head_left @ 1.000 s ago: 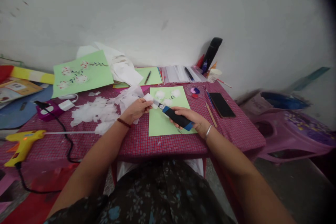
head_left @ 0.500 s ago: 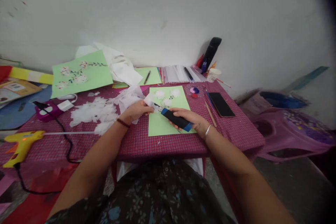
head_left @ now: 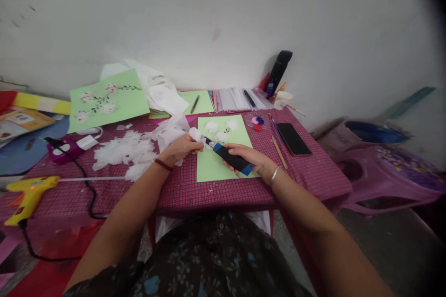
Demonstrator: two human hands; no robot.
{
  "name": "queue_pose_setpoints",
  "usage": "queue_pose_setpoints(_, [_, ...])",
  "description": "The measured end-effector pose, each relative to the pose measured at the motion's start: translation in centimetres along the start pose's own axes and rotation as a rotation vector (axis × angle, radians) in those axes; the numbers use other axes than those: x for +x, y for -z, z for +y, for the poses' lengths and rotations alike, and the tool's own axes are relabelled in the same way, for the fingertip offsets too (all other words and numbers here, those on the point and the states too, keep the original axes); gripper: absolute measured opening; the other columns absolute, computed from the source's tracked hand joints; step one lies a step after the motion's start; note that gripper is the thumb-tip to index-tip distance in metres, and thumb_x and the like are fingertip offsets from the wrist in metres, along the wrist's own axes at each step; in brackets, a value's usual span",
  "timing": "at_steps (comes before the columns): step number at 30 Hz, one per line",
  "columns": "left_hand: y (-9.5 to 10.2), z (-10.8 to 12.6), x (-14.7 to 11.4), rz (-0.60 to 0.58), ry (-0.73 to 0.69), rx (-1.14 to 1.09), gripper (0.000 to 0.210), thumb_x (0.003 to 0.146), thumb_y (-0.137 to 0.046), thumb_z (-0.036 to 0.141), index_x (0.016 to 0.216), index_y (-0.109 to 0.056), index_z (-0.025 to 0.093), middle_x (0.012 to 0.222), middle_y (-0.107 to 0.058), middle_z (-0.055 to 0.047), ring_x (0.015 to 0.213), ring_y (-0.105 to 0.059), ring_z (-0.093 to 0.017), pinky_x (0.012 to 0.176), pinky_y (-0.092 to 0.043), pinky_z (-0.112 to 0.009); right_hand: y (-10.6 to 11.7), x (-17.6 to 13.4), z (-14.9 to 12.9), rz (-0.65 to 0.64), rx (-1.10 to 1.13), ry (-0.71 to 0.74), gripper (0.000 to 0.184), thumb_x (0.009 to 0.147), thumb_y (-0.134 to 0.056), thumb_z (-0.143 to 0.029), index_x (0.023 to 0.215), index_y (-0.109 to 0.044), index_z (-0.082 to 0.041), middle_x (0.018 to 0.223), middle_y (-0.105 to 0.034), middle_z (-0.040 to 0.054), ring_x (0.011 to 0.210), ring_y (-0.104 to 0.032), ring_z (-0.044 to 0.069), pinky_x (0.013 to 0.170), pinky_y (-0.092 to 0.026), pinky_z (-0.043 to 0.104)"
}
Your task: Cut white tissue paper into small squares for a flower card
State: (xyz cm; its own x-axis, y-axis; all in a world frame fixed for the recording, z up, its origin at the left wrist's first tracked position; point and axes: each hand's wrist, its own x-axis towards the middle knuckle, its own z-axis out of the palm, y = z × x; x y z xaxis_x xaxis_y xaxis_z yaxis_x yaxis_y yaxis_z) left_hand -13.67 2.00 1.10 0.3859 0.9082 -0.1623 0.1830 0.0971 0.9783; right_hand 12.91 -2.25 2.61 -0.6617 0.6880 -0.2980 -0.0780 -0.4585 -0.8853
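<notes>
My left hand [head_left: 186, 145] is closed, its fingertips pinching a small ruffled piece of white tissue [head_left: 196, 134]. In my right hand [head_left: 247, 157] is a tool with a black-and-blue handle [head_left: 234, 158]; its narrow metal tip points left at the tissue, and I cannot tell its exact kind. Both hands are above a light green sheet [head_left: 214, 168], which bears several white puffy flowers [head_left: 220, 137] and small dark leaves. Left of my left hand lies a heap of white tissue pieces [head_left: 123, 151], with crumpled tissue sheet [head_left: 170, 132] behind it.
A yellow glue gun [head_left: 33, 195] with a glue stick and black cord lies left, beside a purple socket block [head_left: 64, 148]. A finished-looking flower picture [head_left: 108, 97] leans behind. Rightward are a paint palette [head_left: 258, 121], a wooden stick [head_left: 279, 152] and a phone [head_left: 294, 139].
The white tissue in my left hand has turned slightly and shows a rounder face near the tool's tip. Both hands stay in nearly the same place.
</notes>
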Motion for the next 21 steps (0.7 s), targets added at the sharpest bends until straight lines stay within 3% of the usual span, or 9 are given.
queue_pose_setpoints(11, [0.65,0.6,-0.08,0.009,0.021,0.009,0.022,0.073,-0.072,0.029,0.056,-0.066,0.015,0.054,-0.06,-0.002,0.047,-0.046,-0.008,0.048,-0.032,-0.021,-0.03,-0.02,-0.14,-0.013,-0.015,0.004,0.028,0.09,-0.052,-0.024,0.117,-0.052,-0.018,0.077,-0.071,0.004,0.053,-0.065,0.015,0.042,-0.052,0.022])
queue_pose_setpoints(21, [-0.19,0.07,0.1,-0.002,0.011,-0.085,0.016,0.072,-0.072,0.024,0.06,-0.068,0.015,0.05,-0.057,0.001,0.046,-0.044,-0.007,0.048,-0.032,-0.021,0.09,0.14,-0.02,-0.029,0.026,0.031,0.03,0.092,-0.052,-0.024,0.121,-0.049,-0.017,0.078,-0.069,0.0039,0.054,-0.065,0.015,0.041,-0.053,0.022])
